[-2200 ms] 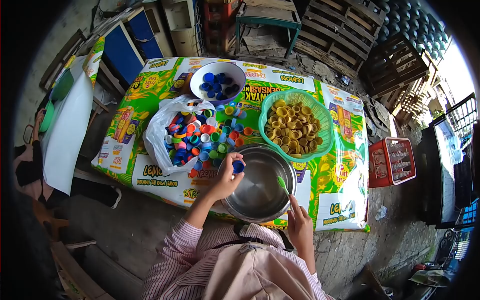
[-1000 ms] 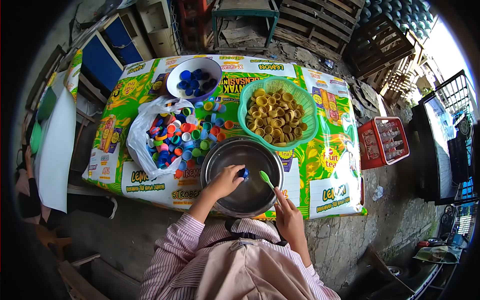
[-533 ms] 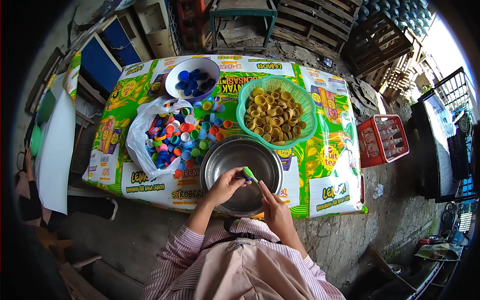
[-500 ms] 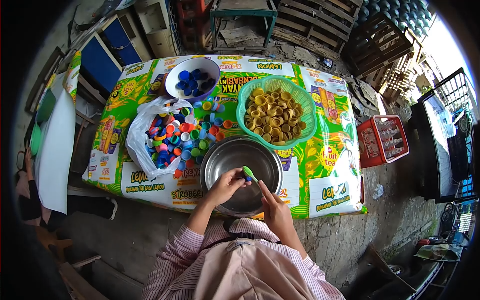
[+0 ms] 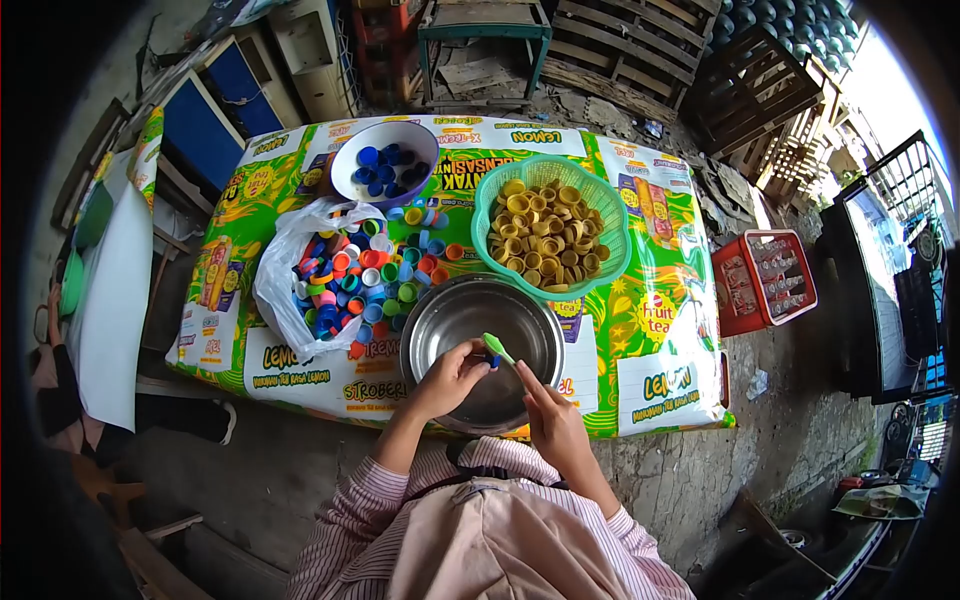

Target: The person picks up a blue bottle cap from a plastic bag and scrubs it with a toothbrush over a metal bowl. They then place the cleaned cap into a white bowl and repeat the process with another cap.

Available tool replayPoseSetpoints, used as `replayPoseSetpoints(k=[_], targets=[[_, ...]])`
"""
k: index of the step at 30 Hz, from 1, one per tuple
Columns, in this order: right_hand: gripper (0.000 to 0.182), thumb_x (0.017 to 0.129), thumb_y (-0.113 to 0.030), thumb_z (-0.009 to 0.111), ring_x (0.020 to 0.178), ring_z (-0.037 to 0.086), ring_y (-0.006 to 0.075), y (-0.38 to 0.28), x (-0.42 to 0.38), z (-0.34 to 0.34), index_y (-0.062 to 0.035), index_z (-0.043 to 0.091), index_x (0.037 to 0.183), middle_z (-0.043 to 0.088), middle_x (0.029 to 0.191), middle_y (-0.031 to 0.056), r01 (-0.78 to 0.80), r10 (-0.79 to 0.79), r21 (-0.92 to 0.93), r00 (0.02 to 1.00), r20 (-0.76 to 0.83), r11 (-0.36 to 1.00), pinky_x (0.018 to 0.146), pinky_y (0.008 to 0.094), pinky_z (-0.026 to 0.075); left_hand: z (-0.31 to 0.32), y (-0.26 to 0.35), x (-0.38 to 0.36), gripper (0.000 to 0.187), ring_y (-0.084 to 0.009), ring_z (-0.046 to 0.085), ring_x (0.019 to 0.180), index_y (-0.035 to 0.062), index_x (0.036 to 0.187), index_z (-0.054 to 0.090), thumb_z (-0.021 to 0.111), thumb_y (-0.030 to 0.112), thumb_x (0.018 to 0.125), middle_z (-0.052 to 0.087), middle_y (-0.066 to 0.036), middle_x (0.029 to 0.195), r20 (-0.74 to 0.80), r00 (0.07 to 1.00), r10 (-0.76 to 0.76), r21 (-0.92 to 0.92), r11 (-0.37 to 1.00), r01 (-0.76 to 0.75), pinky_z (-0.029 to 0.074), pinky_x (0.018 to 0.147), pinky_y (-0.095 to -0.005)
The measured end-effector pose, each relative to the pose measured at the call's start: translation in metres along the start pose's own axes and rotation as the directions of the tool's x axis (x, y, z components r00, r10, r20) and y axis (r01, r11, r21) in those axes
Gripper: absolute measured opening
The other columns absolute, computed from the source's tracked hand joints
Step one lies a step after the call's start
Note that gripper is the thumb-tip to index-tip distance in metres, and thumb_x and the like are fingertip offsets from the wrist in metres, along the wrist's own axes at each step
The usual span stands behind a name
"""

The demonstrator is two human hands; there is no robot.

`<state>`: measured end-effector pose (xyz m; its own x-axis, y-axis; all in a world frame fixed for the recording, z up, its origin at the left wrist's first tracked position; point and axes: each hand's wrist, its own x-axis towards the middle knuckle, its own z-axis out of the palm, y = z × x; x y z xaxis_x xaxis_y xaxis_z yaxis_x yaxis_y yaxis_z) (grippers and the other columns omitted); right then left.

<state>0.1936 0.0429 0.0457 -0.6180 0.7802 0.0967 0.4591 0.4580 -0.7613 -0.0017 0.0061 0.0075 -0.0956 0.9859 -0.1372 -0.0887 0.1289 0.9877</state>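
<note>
The blue cap (image 5: 494,362) is small and round, a deep, strong blue, and from where I stand it's mostly tucked behind fingers and bristle head. It's held over the steel bowl (image 5: 450,315), whose inside is grey and shiny. The pale green head of what looks to be a small brush (image 5: 493,344) is right at the cap, tilted, its handle running down to the right hand.

All over the printed sheet (image 5: 640,270) there's writing: "LEMON" in big dark letters, "MINUMAN TEH RASA LEMON" beneath it on the left, "fruit tea" on a yellow burst at the right, and part of "STROBERI" by the left wrist. More print lies upside down along the far edge.

The left hand (image 5: 448,382) has thumb and fingertips pinched together on the cap. The right hand (image 5: 556,425) is closed on the brush handle, forefinger stretched along it.

Behind the steel bowl, a green basket (image 5: 487,225) holds yellowish caps; to its left a white bowl (image 5: 350,160) holds dark blue ones, and a plastic bag (image 5: 275,270) lies open with mixed bright caps, some spilling out beside the steel bowl.
</note>
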Motion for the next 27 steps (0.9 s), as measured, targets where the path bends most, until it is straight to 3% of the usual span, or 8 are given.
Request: replayPoseSetpoints(k=[5,7,11,15,17,22,25,27], targets=[[0.050,0.088,-0.007,0.049,0.058,0.054,0.0363,0.000,0.000,-0.005,-0.0173,0.039,0.136,0.054,0.070,0.0178,0.040,-0.037,0.066,0.998,-0.048,0.997,0.053,0.0445,0.042,-0.001,0.004,-0.001,0.036,-0.0121,0.057,0.098,-0.0043,0.124,0.043,0.051,0.001,0.089,0.056,-0.008,0.111,-0.009,1.000,-0.021,0.055,0.998,0.021,0.046,0.087,-0.0243],[0.050,0.088,-0.006,0.049,0.058,0.055,0.0370,0.000,-0.002,-0.004,-0.0170,0.039,0.136,0.055,0.072,0.0193,0.037,-0.037,0.076,0.999,0.008,0.996,0.054,0.0445,0.042,-0.003,0.004,-0.001,0.036,-0.0120,0.057,0.098,-0.0043,0.125,0.043,0.050,0.001,0.089,0.055,-0.008,0.111,-0.041,0.999,-0.016,0.036,0.999,0.018,0.046,0.088,-0.0244],[0.050,0.088,-0.006,0.049,0.058,0.054,0.0364,0.004,-0.001,-0.003,-0.0166,0.039,0.136,0.054,0.071,0.0167,-0.051,0.052,0.040,0.998,-0.037,0.998,0.054,0.0447,0.042,-0.003,0.010,-0.001,0.037,-0.0150,0.056,0.101,-0.0019,0.128,0.041,0.047,0.004,0.092,0.054,-0.009,0.114,0.062,0.996,-0.067,-0.188,0.979,0.078,0.045,0.091,-0.0269],[0.052,0.087,-0.004,0.049,0.059,0.055,0.0353,-0.005,-0.009,0.003,-0.0154,0.038,0.136,0.054,0.073,0.0179,0.049,-0.048,0.049,0.998,-0.028,0.998,0.055,0.0435,0.043,-0.003,0.014,-0.003,0.037,-0.0190,0.055,0.107,0.0002,0.130,0.040,0.042,0.005,0.094,0.052,-0.012,0.120,0.078,0.984,-0.159,-0.489,0.854,0.177,0.044,0.095,-0.0315],[0.051,0.087,-0.003,0.050,0.065,0.057,0.0374,0.000,-0.009,0.006,-0.0117,0.039,0.135,0.058,0.080,0.0228,-0.118,0.119,0.060,0.993,-0.009,0.991,0.060,0.0403,0.044,-0.004,0.012,-0.004,0.037,-0.0198,0.054,0.109,0.0009,0.130,0.039,0.041,0.006,0.094,0.050,-0.014,0.125,0.083,0.982,-0.170,-0.452,0.872,0.189,0.042,0.097,-0.0323],[0.052,0.087,-0.002,0.049,0.064,0.056,0.0365,-0.013,-0.015,0.008,-0.0120,0.038,0.136,0.057,0.080,0.0226,-0.039,0.037,0.082,0.999,0.031,0.996,0.059,0.0404,0.044,-0.004,0.013,-0.007,0.036,-0.0201,0.054,0.109,0.0005,0.130,0.039,0.041,0.005,0.094,0.052,-0.013,0.121,0.044,0.990,-0.135,-0.535,0.834,0.138,0.042,0.097,-0.0325],[0.051,0.087,-0.002,0.049,0.066,0.056,0.0367,-0.005,-0.011,0.009,-0.0114,0.038,0.136,0.057,0.080,0.0210,-0.134,0.136,0.066,0.990,-0.024,0.989,0.061,0.0402,0.045,-0.005,0.010,-0.007,0.036,-0.0203,0.054,0.109,0.0005,0.130,0.039,0.041,0.005,0.094,0.053,-0.012,0.119,0.038,0.987,-0.154,-0.505,0.850,0.152,0.042,0.098,-0.0326],[0.052,0.087,-0.001,0.049,0.066,0.056,0.0371,-0.007,-0.011,0.009,-0.0110,0.038,0.136,0.056,0.080,0.0208,-0.107,0.112,0.087,0.993,-0.048,0.990,0.063,0.0401,0.045,-0.005,0.010,-0.007,0.036,-0.0199,0.054,0.109,0.0009,0.130,0.039,0.040,0.006,0.095,0.052,-0.012,0.119,0.054,0.987,-0.150,-0.517,0.842,0.156,0.043,0.097,-0.0321]])
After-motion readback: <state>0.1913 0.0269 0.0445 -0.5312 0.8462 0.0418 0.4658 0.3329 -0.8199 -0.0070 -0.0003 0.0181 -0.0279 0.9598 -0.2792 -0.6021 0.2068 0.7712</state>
